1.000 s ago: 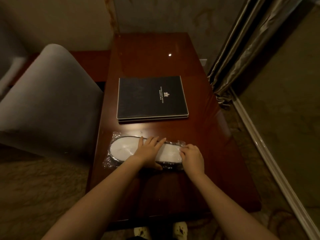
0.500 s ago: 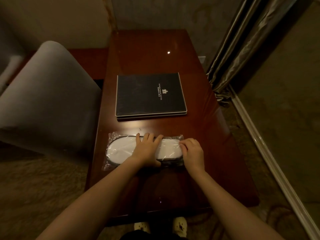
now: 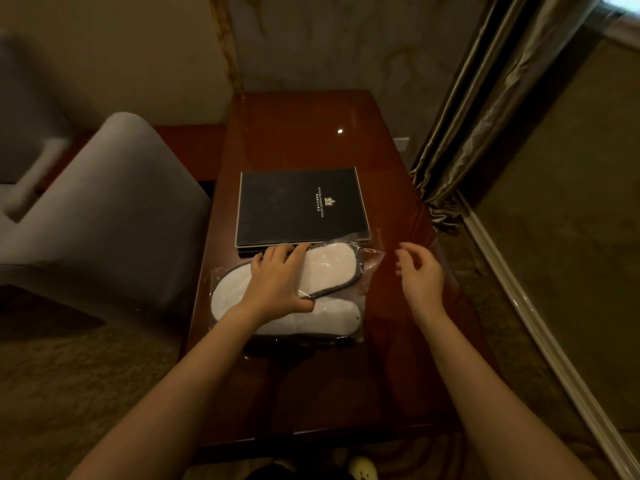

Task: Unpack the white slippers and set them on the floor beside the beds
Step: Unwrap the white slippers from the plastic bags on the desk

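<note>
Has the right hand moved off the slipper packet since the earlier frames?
Yes. The right hand has come off the slipper packet and hangs open to its right, above the desk.

White slippers [image 3: 332, 271], grey-trimmed, stacked pair inside clear plastic bag [image 3: 369, 263]; upper one tilted, lower flat on table, bag's right end loose.

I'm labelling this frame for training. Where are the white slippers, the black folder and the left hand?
white slippers [image 3: 332, 268]: head view, on the upper slipper's bare toe end.
black folder [image 3: 287, 206]: head view, on the middle of its cover.
left hand [image 3: 277, 289]: head view, on the back of the hand.
</note>
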